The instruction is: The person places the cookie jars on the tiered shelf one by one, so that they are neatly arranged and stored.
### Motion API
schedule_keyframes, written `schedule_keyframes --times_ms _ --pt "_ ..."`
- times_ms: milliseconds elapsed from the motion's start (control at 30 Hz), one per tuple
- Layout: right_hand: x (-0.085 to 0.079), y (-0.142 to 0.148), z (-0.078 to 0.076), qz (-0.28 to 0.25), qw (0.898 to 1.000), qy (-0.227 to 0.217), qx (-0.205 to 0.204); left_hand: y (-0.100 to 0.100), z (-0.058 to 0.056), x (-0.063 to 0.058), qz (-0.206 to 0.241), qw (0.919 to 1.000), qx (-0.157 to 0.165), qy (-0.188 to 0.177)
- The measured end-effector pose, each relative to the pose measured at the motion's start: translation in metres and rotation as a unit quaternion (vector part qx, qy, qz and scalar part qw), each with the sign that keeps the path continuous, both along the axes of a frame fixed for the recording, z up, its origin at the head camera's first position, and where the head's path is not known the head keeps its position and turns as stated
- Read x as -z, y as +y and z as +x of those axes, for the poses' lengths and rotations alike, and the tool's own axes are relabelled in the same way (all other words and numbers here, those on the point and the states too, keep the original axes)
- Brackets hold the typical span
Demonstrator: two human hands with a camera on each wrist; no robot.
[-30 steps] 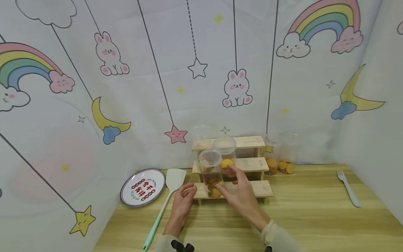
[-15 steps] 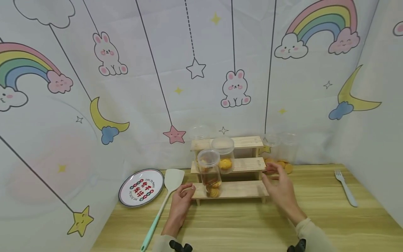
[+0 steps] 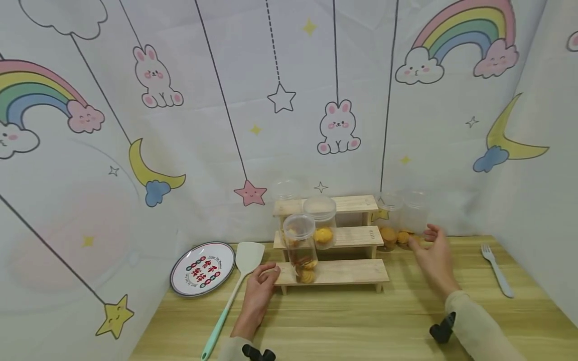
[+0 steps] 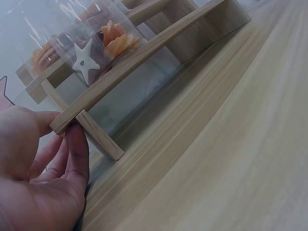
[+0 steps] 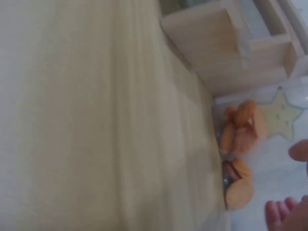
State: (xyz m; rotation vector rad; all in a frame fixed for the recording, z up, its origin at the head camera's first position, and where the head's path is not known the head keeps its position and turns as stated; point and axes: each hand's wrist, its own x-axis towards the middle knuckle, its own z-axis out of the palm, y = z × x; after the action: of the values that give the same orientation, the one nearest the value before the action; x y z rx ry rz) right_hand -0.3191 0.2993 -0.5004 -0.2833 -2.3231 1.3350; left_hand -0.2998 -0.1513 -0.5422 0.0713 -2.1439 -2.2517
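Red-lettered plate at left, mint-handled spatula just beside; fork far right.

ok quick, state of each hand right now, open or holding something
Left hand: closed, holding the left end of the wooden stand.
Right hand: open, at the rightmost jar; contact unclear.

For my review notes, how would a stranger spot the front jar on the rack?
Find the three-step wooden rack before the patterned backdrop. On its lowest step, toward the left end, stands a clear jar with yellow-orange biscuits. It is that step's only jar.
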Motion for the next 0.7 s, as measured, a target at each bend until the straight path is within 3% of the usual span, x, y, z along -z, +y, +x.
schedule_keyframes --times_ms 233,700 --pt "-0.009 0.016 -0.018 0.019 0.996 -0.079 -0.045 0.0 0.0 0.0 0.017 0.9998 -0.001 -0.004" --pt "-0.014 0.018 -0.032 0.012 0.997 -0.05 -0.058 0.0 0.0 -0.002 0.015 0.9999 0.002 -0.003"
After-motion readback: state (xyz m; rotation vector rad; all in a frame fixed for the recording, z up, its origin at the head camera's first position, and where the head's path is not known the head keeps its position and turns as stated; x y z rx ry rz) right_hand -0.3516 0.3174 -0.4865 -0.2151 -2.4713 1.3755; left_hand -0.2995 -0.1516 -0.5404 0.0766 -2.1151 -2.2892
